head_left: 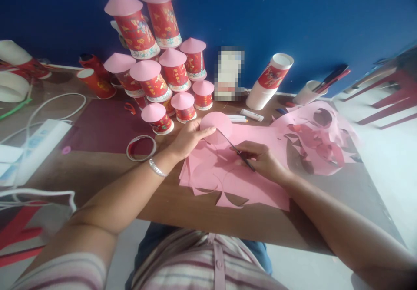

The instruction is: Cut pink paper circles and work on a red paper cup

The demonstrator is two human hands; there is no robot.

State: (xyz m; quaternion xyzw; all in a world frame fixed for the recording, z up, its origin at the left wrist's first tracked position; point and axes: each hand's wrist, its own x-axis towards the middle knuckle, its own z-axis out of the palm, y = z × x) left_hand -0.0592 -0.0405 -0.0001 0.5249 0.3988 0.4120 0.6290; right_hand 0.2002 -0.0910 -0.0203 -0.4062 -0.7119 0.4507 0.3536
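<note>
My left hand (192, 137) pinches the lower left edge of a round pink paper disc (219, 120), its thumb lying across the paper. My right hand (257, 157) is closed around a slender dark tool (244, 157); its thin tip reaches up to the disc's edge near my left thumb. Whether the tool is a knife or scissors cannot be made out. Beneath both hands lie pink paper sheets (260, 188), with round outlines and curved cut-outs along the near edge.
Red paper lanterns with pink cone tops (151, 84) stand stacked at the back. Right of them are a red-and-white cup stack (267, 81), a glue stick (252, 115), a pen cup (308, 92) and pink scraps (321, 142). A tape roll (141, 148) and power strip (41, 149) lie left.
</note>
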